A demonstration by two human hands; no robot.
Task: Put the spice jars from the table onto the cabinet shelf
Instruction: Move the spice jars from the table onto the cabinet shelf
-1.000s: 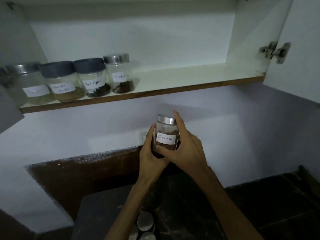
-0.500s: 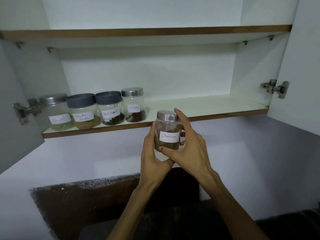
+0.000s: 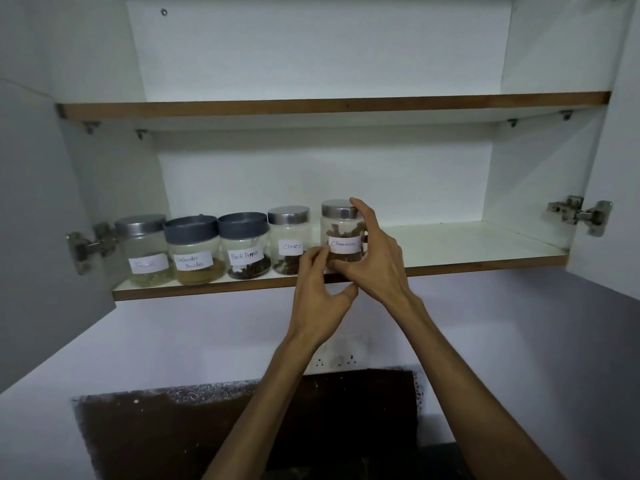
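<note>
Dim, cool light all over, with a bluish-grey cast and soft grain in the darker parts. The brightest patch is the white back panel of the cabinet (image 3: 322, 174), lit from the front and below; the wall (image 3: 207, 341) under it falls off to dull grey. The upper shelf (image 3: 332, 105) throws a soft band of shadow beneath itself. Both cabinet doors bow outward at the frame edges, clear wide-angle distortion. The metal lid of the cinnamon jar (image 3: 341, 233) catches a faint sheen, no harsh glare. Jar labels read fairly sharp in the middle; the leftmost label is smeary. The dark slab (image 3: 207, 438) at the bottom is murky, detail lost.
</note>
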